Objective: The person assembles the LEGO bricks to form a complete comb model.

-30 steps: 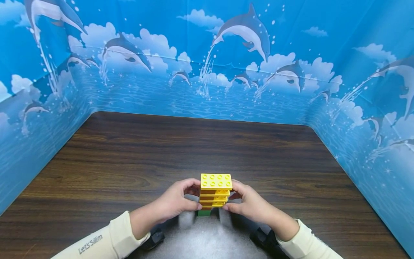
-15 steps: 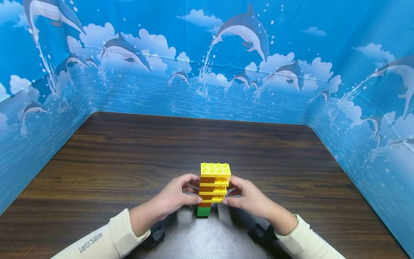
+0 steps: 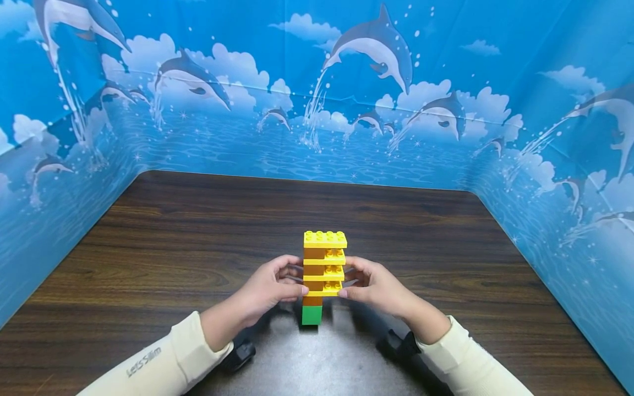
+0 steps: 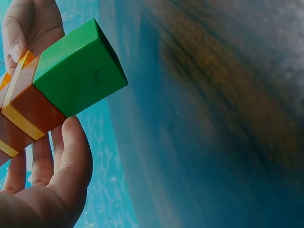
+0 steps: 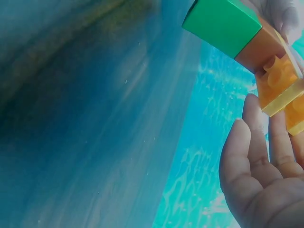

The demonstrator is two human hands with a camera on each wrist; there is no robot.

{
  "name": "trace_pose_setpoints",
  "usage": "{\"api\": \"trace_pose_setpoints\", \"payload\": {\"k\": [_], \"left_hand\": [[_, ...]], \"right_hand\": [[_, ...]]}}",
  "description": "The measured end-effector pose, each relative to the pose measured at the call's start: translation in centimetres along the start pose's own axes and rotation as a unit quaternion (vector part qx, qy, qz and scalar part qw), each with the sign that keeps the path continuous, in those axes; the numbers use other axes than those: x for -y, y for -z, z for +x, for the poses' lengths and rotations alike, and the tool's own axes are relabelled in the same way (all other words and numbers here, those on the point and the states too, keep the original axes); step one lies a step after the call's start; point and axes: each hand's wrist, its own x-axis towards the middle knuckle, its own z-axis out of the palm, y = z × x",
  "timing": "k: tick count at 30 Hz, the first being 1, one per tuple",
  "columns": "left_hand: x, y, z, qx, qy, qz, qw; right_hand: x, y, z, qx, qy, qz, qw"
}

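A tower of toy building bricks stands roughly upright between my two hands. Its base is a green brick [image 3: 311,315], with brown bricks [image 3: 313,270] and wider yellow plates [image 3: 324,240] alternating above; the plates jut out to the right. My left hand [image 3: 267,289] grips the tower's left side, thumb near the lowest yellow plate. On the other side my right hand [image 3: 381,289] holds the plates' jutting ends, its thumb at the lowest one. Both wrist views show the green brick [image 4: 80,66] near each hand, its lower end uncovered. Some fingertips are hidden behind the bricks.
The dark wood-grain table [image 3: 198,231] spreads around the tower. A blue curtain [image 3: 228,143] with dolphins walls in the back and both sides. Black wrist devices [image 3: 240,355] sit under both cuffs.
The tower has risen in the head view and tipped from a top-down look to a front look, so the green base shows fully. Both hands moved up slightly with it, keeping their hold.
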Motion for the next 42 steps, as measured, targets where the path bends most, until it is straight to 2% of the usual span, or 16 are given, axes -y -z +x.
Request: {"api": "trace_pose_setpoints", "payload": {"k": [9,19,27,42], "left_hand": [[-0.3,0.2,0.9,-0.011,0.012,-0.021,0.9996],[-0.7,0.5,2.0,-0.031,0.041,-0.038,0.9980],[-0.6,0.7,3.0,-0.037,0.049,-0.051,0.9968],[-0.3,1.0,5.0,-0.033,0.089,-0.019,0.9953]], "right_hand": [[-0.3,0.7,1.0,-0.016,-0.027,0.043,0.999],[-0.4,1.1,2.0,-0.030,-0.053,0.092,0.994],[-0.7,1.3,2.8,-0.050,-0.090,0.094,0.990],[-1.9,1.6,3.9,-0.062,-0.141,0.110,0.982]]}}
